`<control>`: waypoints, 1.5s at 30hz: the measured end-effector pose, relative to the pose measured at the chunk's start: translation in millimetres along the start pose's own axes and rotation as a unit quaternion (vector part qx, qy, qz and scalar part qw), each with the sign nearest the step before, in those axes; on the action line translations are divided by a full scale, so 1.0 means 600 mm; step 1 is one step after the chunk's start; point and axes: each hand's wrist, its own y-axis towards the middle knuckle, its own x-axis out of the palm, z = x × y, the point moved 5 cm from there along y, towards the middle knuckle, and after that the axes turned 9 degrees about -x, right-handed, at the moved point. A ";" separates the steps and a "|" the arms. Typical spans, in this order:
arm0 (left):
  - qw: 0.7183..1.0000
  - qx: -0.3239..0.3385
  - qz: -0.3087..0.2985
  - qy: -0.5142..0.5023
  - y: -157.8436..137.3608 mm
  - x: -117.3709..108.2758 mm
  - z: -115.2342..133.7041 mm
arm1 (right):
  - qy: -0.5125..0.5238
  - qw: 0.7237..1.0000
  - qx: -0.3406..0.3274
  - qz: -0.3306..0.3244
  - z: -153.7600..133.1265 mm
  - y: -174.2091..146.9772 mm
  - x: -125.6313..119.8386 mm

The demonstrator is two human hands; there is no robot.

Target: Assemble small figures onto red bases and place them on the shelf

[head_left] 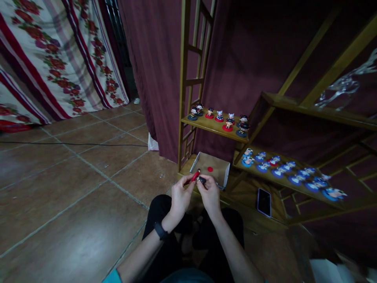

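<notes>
In front of my knees both hands meet over a small figurine. My left hand (180,196) is closed, thumb and fingers pinching its red round base (195,175), which is turned on edge. My right hand (211,195) pinches the dark-coloured figurine (202,180) itself, right against the base. Whether the two parts are joined I cannot tell, as fingertips cover the contact. Just beyond my hands lies an open cardboard box (226,175) with a flat red disc (210,169) inside.
Several figurines on red and dark bases (229,125) stand on the wooden shelf (203,122) ahead. Blue-based figurines (279,171) line a lower shelf at right. A phone (264,202) lies below them. A clear glass ornament (338,90) sits upper right; a cable (73,144) crosses the tiled floor.
</notes>
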 end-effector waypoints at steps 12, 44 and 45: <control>0.999 -0.015 -0.025 -0.016 0.007 0.004 -0.009 | -0.010 0.999 -0.037 -0.028 -0.004 0.000 -0.008; 0.877 -0.368 -0.125 -0.283 0.029 0.009 -0.119 | 0.094 0.988 0.056 -0.104 0.053 0.002 -0.003; 0.876 -0.369 -0.127 -0.284 0.029 0.010 -0.118 | 0.097 0.989 0.057 -0.097 0.055 0.002 -0.002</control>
